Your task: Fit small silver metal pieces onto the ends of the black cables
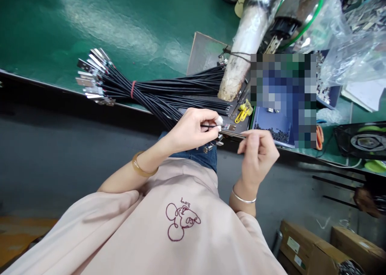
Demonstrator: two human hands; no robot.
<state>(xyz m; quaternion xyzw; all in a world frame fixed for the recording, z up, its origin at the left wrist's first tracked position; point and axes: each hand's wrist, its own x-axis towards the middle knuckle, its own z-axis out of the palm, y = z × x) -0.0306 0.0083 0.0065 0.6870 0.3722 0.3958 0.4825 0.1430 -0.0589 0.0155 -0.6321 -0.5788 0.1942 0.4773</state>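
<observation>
Black cable (pixel 206 126), tight in left hand (pixel 193 127)

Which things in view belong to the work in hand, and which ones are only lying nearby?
Likely in use:
black cable in the left hand
cable bundle with red band

Seemingly just nearby:
white papers
black fan-like device
cardboard boxes
</observation>
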